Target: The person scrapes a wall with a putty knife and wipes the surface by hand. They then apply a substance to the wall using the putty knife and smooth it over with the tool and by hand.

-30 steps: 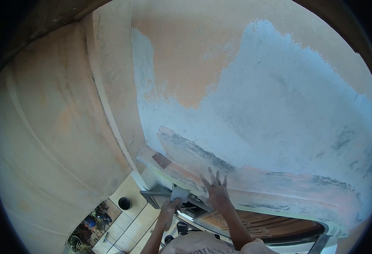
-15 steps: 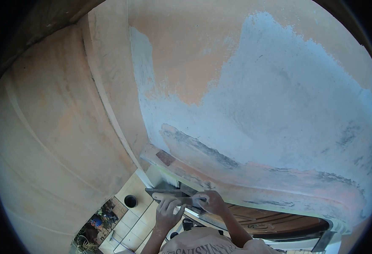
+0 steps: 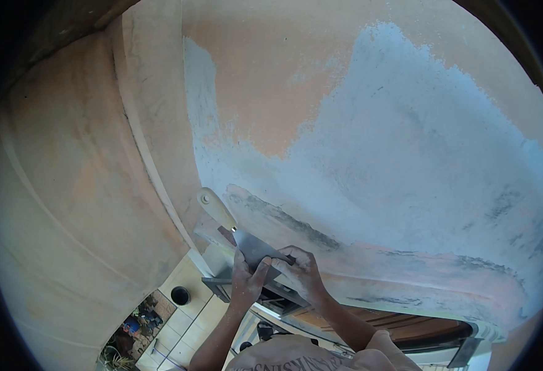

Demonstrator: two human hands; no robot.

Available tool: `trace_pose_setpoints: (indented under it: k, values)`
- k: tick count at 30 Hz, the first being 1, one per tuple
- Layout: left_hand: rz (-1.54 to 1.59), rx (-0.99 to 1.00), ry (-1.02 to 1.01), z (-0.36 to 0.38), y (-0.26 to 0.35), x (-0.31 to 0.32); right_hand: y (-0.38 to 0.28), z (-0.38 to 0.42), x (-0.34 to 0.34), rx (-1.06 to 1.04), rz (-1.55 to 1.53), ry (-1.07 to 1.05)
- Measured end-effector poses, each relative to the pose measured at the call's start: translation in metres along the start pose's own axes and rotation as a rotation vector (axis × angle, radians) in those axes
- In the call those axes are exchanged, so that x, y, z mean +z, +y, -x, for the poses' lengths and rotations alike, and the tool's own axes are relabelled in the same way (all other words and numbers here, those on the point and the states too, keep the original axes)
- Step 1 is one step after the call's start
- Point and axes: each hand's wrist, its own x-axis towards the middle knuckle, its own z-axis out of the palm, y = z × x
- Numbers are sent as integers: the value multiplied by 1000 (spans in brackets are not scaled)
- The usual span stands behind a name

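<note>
A putty knife with a pale handle and a wide grey metal blade (image 3: 257,248) is held up between both hands, its handle pointing up and left. My left hand (image 3: 247,275) grips the blade's lower left side, thumb on the metal. At the blade's right edge, my right hand (image 3: 300,272) has its fingers closed around something dark and small that I cannot make out. Beyond them rises a wall (image 3: 401,154) with white filler patches over peach paint and rough grey scraped strips along its lower part.
A dark window or frame opening (image 3: 419,331) lies below the wall at right. On the tiled floor (image 3: 188,324) stands a black bucket (image 3: 180,295). Plants and small items (image 3: 132,328) are at lower left. A peach wall (image 3: 73,185) curves along the left.
The putty knife has been raised and turned, so its handle now points up and left instead of lying low in my left hand. My left hand now grips the blade.
</note>
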Motion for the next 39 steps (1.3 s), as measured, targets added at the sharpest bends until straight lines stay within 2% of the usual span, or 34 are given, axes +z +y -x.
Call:
trace_pose_setpoints:
  k: [3, 5, 6, 7, 8, 9, 11, 17, 23, 26, 28, 30, 34, 37, 39]
  values:
    - [101, 100, -37, -38, 14, 5, -57, -22, -13, -306, 444, 9]
    - [124, 173, -45, -72, 29, 7, -102, -41, -35, -724, 777, 143]
    - [129, 207, -43, -90, 37, 9, -130, -46, -46, -836, 965, 218]
    - [42, 265, -78, -106, 46, 7, -156, -50, -58, -952, 1147, 279]
    - [85, 296, -93, -117, 62, 13, -175, -57, -72, -1032, 1246, 335]
    - [-8, 269, -98, -132, 60, 10, -191, -63, -83, -1120, 1335, 396]
    - [-136, 368, -65, -143, 73, 16, -223, -72, -93, -1307, 1655, 481]
    - [-160, 403, -113, -168, 77, 25, -261, -102, -104, -1162, 2158, 640]
    - [152, 398, -91, -182, 70, 36, -265, -113, -93, -1078, 2227, 684]
    - [425, 295, 2, -180, 78, 40, -264, -113, -93, -1066, 2234, 699]
    - [875, 281, -324, -188, 64, 30, -264, -113, -94, -1069, 2237, 700]
    - [976, 122, -347, -185, 63, 25, -264, -114, -96, -1085, 2231, 702]
    - [1366, -34, -913, -179, 71, 18, -262, -115, -98, -1115, 2212, 696]
    - [1373, 12, -1063, -180, 64, 15, -263, -115, -98, -1112, 2207, 705]
    - [1377, -7, -1024, -179, 60, 16, -263, -115, -98, -1109, 2203, 706]
